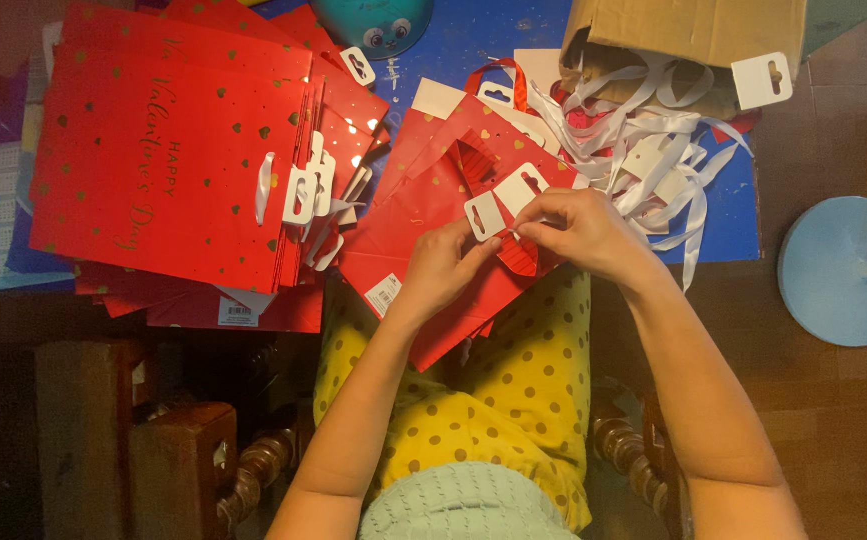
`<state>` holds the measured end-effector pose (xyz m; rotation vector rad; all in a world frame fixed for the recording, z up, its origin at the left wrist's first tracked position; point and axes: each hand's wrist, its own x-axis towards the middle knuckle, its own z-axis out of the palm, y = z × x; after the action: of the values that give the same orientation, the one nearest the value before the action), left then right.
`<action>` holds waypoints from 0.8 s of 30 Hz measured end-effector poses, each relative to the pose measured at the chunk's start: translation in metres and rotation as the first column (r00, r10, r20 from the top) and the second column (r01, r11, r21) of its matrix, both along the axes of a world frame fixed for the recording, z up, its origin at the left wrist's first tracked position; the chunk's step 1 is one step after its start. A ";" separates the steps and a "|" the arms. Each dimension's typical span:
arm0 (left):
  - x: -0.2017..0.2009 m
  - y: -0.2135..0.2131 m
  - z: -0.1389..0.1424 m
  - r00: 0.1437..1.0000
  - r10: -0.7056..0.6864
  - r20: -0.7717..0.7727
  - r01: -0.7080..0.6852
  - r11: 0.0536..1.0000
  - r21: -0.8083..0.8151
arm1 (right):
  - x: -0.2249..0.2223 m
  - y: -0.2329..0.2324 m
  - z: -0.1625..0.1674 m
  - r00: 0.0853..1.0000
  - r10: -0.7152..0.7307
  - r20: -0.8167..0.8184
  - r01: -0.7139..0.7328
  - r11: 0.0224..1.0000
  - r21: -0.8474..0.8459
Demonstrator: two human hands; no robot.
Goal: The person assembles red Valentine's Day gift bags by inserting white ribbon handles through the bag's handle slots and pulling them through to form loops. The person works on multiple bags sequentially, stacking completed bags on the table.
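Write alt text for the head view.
Both hands, left hand and right hand, pinch white hang tags on a red gift bag in the lap. A stack of red bags lies left; a box spills ribbons.

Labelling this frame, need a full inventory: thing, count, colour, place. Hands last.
stack of gift bags: many, exact count unclear, red with small gold hearts, upper left
gift bag in hand: one, red, centre, over the lap
hang tabs: two, white, at the fingertips on that bag
loose hang tab: one, white, on the box front
cardboard box: one, brown, top right, tipped open
ribbons: tangle, white, spilling from the box
blue surface: one, under bags and box
round disc: one, pale blue, right edge
wooden stools: dark brown, lower left
trousers: yellow, brown dots, bottom centre
left hand: one, pinching a tab
right hand: one, pinching a tab
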<state>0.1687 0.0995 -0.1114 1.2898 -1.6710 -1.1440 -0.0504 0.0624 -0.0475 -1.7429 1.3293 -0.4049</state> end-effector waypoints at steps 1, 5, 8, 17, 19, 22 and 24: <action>0.001 0.001 0.000 1.000 0.001 -0.023 -0.001 1.000 -0.013 | 0.001 0.000 -0.001 1.000 0.008 0.022 -0.008 1.000 -0.001; -0.001 -0.004 -0.001 1.000 0.000 -0.015 0.000 1.000 -0.008 | -0.002 -0.005 -0.002 0.998 0.061 0.027 -0.061 0.998 0.028; -0.005 -0.005 0.000 1.000 -0.003 0.014 0.002 1.000 0.017 | -0.007 -0.005 -0.003 0.995 0.099 0.031 -0.099 0.995 -0.020; -0.015 -0.001 0.012 0.998 -0.022 0.057 0.018 0.998 0.062 | -0.019 -0.002 -0.005 0.989 0.144 -0.013 -0.145 0.977 -0.157; -0.016 -0.005 0.011 0.998 -0.020 0.060 0.016 0.997 0.071 | -0.019 -0.005 -0.009 0.981 0.194 0.000 -0.188 0.951 -0.245; -0.017 -0.007 0.008 0.999 -0.043 -0.004 0.043 0.999 0.000 | -0.017 -0.006 -0.022 0.996 0.042 0.073 -0.041 0.999 -0.023; -0.029 -0.007 0.005 1.000 0.010 0.022 -0.010 1.000 -0.025 | -0.022 -0.006 -0.028 0.998 -0.002 0.065 0.004 1.000 -0.024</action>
<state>0.1393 0.0922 -0.1069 1.2981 -1.6877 -1.1032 -0.0726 0.0567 -0.0753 -1.7335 1.2861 -0.4769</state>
